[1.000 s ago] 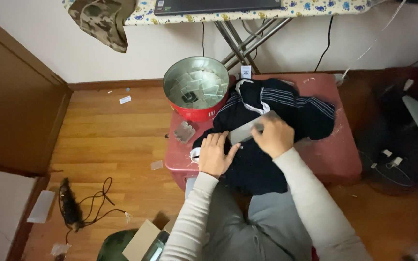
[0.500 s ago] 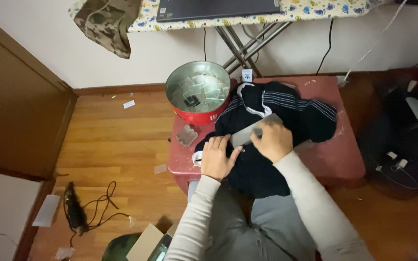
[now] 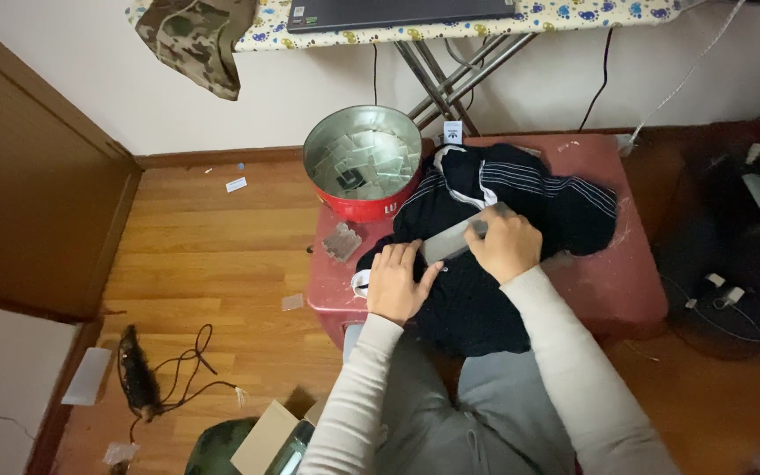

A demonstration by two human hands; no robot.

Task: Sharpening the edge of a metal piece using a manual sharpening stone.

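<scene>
A dark garment with white stripes (image 3: 521, 189) lies spread over a low red table (image 3: 626, 281). My right hand (image 3: 505, 244) grips a flat grey strip (image 3: 444, 241) laid across the garment. My left hand (image 3: 398, 281) rests flat on the cloth just left of that strip, fingers together, pressing the fabric near a white cuff edge. Both sleeves are pale cream.
A red round tin (image 3: 364, 163) full of small clear packets stands at the table's far left corner; a small packet pile (image 3: 341, 241) lies beside it. An ironing board (image 3: 450, 18) stands behind. Cable and brush (image 3: 138, 380) lie on the wooden floor, a cardboard box (image 3: 267, 435) near my knees.
The hands stay in nearly the same place on the garment; the view has shifted slightly. The grey strip remains under my right hand.
</scene>
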